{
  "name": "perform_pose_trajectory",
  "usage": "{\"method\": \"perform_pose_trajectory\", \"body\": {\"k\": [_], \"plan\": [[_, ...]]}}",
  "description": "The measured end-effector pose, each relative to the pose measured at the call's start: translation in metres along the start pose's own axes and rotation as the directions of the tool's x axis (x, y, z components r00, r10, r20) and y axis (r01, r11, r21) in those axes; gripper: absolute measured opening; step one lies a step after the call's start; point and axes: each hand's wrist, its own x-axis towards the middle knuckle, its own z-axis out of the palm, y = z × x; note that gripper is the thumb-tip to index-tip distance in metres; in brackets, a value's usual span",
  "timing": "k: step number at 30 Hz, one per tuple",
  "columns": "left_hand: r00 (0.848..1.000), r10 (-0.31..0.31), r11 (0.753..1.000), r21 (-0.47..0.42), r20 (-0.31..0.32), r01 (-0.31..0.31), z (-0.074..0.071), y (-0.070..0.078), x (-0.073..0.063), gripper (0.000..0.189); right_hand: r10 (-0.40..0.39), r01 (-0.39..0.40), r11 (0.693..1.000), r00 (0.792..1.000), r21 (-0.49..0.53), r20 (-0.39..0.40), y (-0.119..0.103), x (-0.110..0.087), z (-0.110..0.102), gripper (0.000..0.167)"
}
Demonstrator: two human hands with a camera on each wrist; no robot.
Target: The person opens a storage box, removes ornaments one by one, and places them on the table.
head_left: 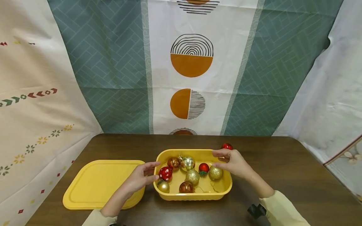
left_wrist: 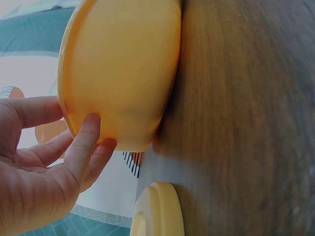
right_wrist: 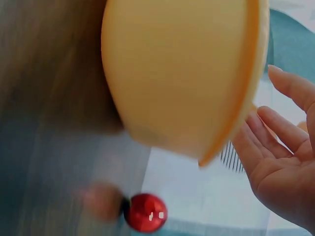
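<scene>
A yellow plastic box [head_left: 195, 196] on the table holds Christmas baubles, among them a red bauble with white dots [head_left: 165, 173], a smaller red one [head_left: 203, 169], glittery gold ones [head_left: 192, 177] and a brown one [head_left: 186, 187]. My left hand [head_left: 140, 176] is at the box's left end; in the left wrist view its loosely bent fingers [left_wrist: 87, 135] lie at the rim and outer wall. Over the right end hovers my right hand [head_left: 236, 164], fingers spread and holding nothing, near a glittery gold bauble [head_left: 216, 173]. In the right wrist view its fingers [right_wrist: 285, 128] are beside the rim.
A yellow lid [head_left: 99, 182] lies flat on the dark wooden table [head_left: 282, 175], left of the box. Behind the box's back right corner sits another red bauble [head_left: 227, 146]. Patterned cloth [head_left: 118, 62] hangs behind the table.
</scene>
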Motion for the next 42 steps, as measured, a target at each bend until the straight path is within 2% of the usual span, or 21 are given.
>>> {"method": "perform_pose_trajectory", "body": {"k": [5, 13, 17, 29, 38, 42], "plan": [[1.000, 0.003, 1.000, -0.006, 0.004, -0.003, 0.000, 0.001, 0.001, 0.050, -0.033, 0.035, 0.999, 0.997, -0.022, 0.071, -0.004, 0.000, 0.016, 0.046], [1.000, 0.013, 1.000, -0.017, 0.013, -0.013, -0.001, 0.000, 0.000, 0.049, -0.065, 0.075, 0.995, 0.989, -0.066, 0.135, -0.007, 0.003, 0.035, 0.047], [1.000, 0.015, 1.000, -0.024, 0.013, -0.015, 0.001, -0.001, 0.000, 0.050, -0.096, 0.117, 0.985, 0.982, -0.130, 0.161, -0.008, 0.003, 0.043, 0.045], [1.000, 0.006, 1.000, -0.028, 0.016, -0.006, 0.003, -0.002, 0.001, 0.050, -0.142, 0.189, 0.944, 0.973, -0.272, 0.182, -0.010, 0.007, 0.061, 0.043], [1.000, -0.005, 1.000, -0.027, 0.001, 0.005, 0.001, -0.002, 0.001, 0.050, -0.114, 0.170, 0.927, 0.977, -0.334, 0.181, -0.011, 0.011, 0.071, 0.043], [1.000, 0.013, 0.999, -0.034, 0.018, -0.012, 0.000, -0.001, 0.001, 0.050, -0.115, 0.174, 0.915, 0.978, -0.365, 0.177, -0.012, 0.011, 0.073, 0.041]]}}
